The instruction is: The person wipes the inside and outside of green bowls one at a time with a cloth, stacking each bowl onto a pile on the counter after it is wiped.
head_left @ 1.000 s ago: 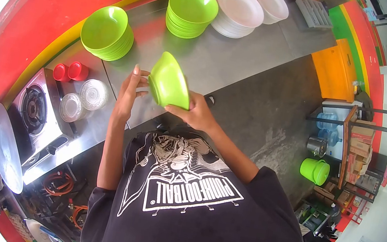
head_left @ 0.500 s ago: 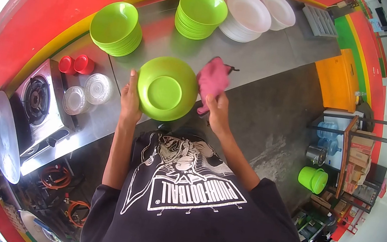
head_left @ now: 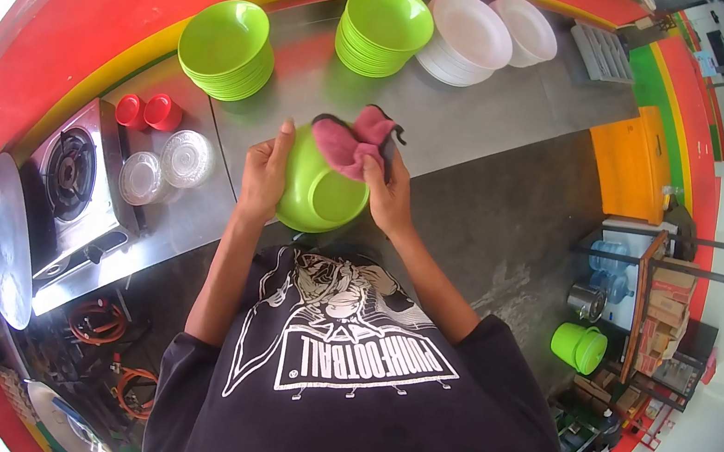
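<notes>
a green bowl point(head_left: 307, 185) is being held up between the two hands, over the near edge of the steel counter point(head_left: 302, 63), with its underside and round foot being shown to the camera. its left rim is being clamped by the left hand point(head_left: 264, 176), with the thumb being kept upright. a pink cloth point(head_left: 350, 149) is being pinched by the right hand point(head_left: 388, 194) and is being pressed against the upper right of the bowl, where part of the rim is being covered. farther back, a left stack of green bowls point(head_left: 223, 46), a right stack of green bowls point(head_left: 382, 28) and white dishes point(head_left: 467, 36) are being supported by the counter. clear glass dishes point(head_left: 185, 158) and red cups point(head_left: 162, 111) are being kept near the gas stove point(head_left: 75, 174).
</notes>
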The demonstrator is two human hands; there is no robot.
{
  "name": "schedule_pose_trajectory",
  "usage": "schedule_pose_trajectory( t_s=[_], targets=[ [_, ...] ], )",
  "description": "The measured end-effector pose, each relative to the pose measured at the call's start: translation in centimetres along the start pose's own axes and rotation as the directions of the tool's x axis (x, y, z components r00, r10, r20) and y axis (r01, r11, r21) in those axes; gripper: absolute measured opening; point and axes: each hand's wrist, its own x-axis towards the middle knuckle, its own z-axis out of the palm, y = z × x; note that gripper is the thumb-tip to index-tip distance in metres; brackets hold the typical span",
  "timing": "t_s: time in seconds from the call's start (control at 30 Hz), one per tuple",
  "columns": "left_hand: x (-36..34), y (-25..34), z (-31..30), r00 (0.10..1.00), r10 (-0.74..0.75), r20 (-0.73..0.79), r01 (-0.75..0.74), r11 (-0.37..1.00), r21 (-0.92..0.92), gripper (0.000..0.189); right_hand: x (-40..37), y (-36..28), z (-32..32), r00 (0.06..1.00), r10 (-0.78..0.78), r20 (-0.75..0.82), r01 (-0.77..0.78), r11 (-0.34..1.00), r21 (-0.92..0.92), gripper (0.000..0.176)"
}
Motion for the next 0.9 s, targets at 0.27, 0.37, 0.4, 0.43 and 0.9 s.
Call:
schedule_pose_trajectory(
  t_s=[0.27,0.37,0.4,0.43,0.9],
  targets=[
    [-0.9,1.2,0.6,0.963,-0.125,-0.238,0.019,0.915,-0.403,0.05,-3.0,1.7,1.8,0.992,0.115,-0.05,-0.112,0.992,0.064,0.054],
    [-0.9,0.4,0.7,0.956,-0.119,-0.267,-0.018,0.888,-0.459,0.052,-2.9,2.2,1.9,0.994,0.109,-0.004,-0.108,0.994,0.02,0.054],
    [-1.0,0.3,0.6,0.955,-0.118,-0.272,-0.021,0.889,-0.458,0.052,-2.8,2.1,2.0,0.996,0.086,0.013,-0.086,0.996,-0.003,0.055],
    [-1.1,0.4,0.6,0.953,-0.115,-0.28,-0.027,0.888,-0.458,0.052,-2.5,1.7,2.1,0.999,0.032,0.033,-0.031,0.999,-0.038,0.055],
    [-0.4,-0.9,3.6,0.943,0.007,-0.332,-0.057,0.988,-0.141,0.047,10.9,-0.7,-0.2,0.74,0.151,0.655,-0.05,0.984,-0.17,0.04]
  ],
)
